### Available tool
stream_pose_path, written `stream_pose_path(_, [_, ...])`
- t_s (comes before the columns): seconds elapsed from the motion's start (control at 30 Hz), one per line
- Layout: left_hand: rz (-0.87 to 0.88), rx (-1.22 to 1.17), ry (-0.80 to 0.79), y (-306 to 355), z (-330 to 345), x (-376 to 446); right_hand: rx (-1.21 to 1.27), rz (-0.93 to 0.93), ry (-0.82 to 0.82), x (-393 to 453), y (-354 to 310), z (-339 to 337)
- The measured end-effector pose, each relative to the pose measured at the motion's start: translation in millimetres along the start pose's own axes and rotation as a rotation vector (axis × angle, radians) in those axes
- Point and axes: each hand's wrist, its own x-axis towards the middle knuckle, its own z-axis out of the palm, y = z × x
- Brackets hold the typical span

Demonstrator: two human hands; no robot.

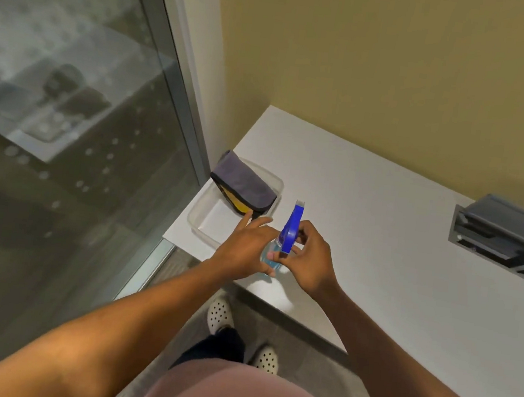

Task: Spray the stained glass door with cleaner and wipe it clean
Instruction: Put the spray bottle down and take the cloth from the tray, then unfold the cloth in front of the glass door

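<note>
The glass door fills the left side, with pale round spots scattered across its pane. A spray bottle with a blue trigger head and blue liquid stands at the white counter's front left corner. My right hand grips it around the neck under the head. My left hand holds the bottle's clear body, with the thumb across it and the fingers stretched toward the tray. A folded grey and yellow cloth lies in a clear plastic tray by the door frame.
A metal door frame separates the glass from the counter. A grey recessed socket box is set into the counter at the right. A yellow wall rises behind. My feet in white perforated clogs stand on the grey floor below.
</note>
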Motion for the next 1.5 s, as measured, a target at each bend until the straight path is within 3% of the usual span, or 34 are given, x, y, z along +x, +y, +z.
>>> stream_pose_path(0.2, [0.311,0.062,0.250,-30,21,3,-0.116,-0.139,-0.024,13,22,-2])
stream_pose_path(0.4, [0.226,-0.012,0.116,-32,19,11,-0.077,-0.094,-0.052,13,17,-6])
stream_pose_path(0.57, [0.285,0.019,0.127,-48,18,4,-0.406,0.047,-0.294,34,13,-51])
stream_pose_path(0.63, [0.277,-0.004,0.174,-57,6,-1,-0.475,0.076,-0.299,54,9,-77])
stream_pose_path(0.8, [0.033,-0.026,0.332,-83,-36,-7,-0.452,-0.137,-0.134,135,-27,-86])
stream_pose_path(0.9, [-0.142,-0.094,0.507,-96,-56,11,-0.380,-0.460,-0.176,195,-48,-46])
stream_pose_path(1.0, [-0.504,-0.279,0.554,-100,-74,40,-0.388,-0.602,-0.346,235,-73,2])
stream_pose_path(1.13, [-0.754,-0.479,0.556,-111,-88,67,-0.678,-0.604,-0.630,259,-82,58])
stream_pose_path(1.27, [-0.807,-0.582,0.522,-111,-92,80,-0.734,-0.592,-0.715,265,-74,76])
stream_pose_path(1.5, [-0.763,-0.622,0.564,-95,-95,77,-0.611,-0.612,-0.672,263,-68,59])
